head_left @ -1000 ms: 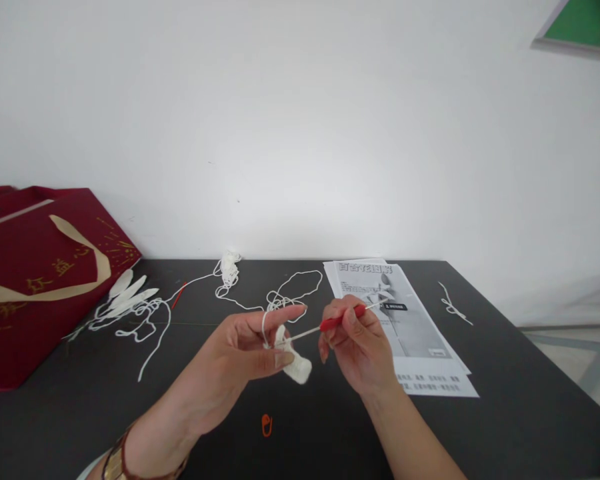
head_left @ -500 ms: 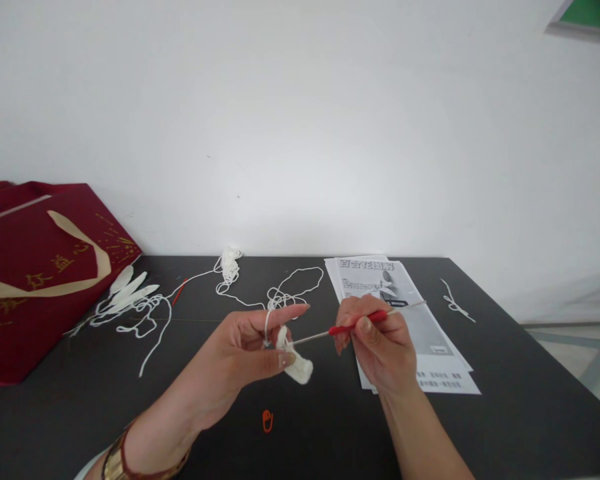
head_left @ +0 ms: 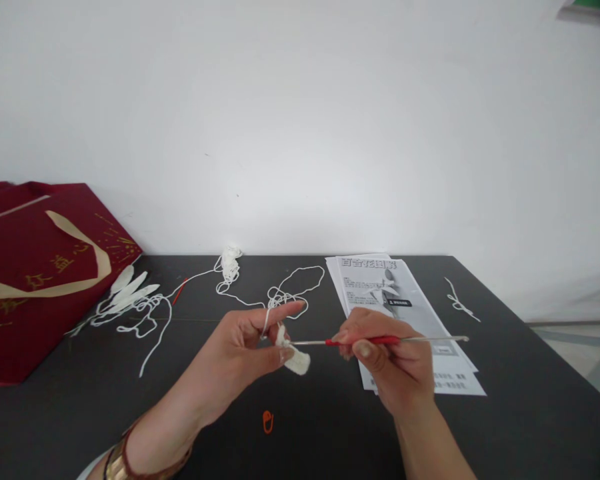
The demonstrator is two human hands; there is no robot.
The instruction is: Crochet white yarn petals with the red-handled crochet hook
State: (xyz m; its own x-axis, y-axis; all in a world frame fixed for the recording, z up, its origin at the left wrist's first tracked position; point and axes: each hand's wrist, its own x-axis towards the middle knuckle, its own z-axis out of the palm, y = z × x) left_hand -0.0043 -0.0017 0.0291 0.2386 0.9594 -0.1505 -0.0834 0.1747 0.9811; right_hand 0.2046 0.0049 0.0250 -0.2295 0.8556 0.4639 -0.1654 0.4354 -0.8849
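Note:
My left hand point(head_left: 247, 350) pinches a small white crocheted piece point(head_left: 296, 360) between thumb and fingers, with white yarn point(head_left: 266, 319) looped over its outstretched forefinger. My right hand point(head_left: 393, 363) grips a crochet hook point(head_left: 375, 341) by its red handle. The hook lies nearly level, its metal tip touching the white piece. Both hands hover above the black table point(head_left: 505, 407). The yarn trails back across the table in loose loops point(head_left: 295, 288) to a small bundle point(head_left: 229, 259) by the wall.
An orange stitch marker point(head_left: 267, 421) lies on the table below my hands. Printed sheets point(head_left: 405, 300) lie at the right, a red gift bag point(head_left: 35, 267) at the left. White crocheted petals point(head_left: 127, 290) and tangled yarn lie beside the bag. A short yarn scrap point(head_left: 459, 303) lies far right.
My right hand has drawn to the right and lowered the hook's back end, so the hook has swung from slanted to almost level. My left hand holds its place.

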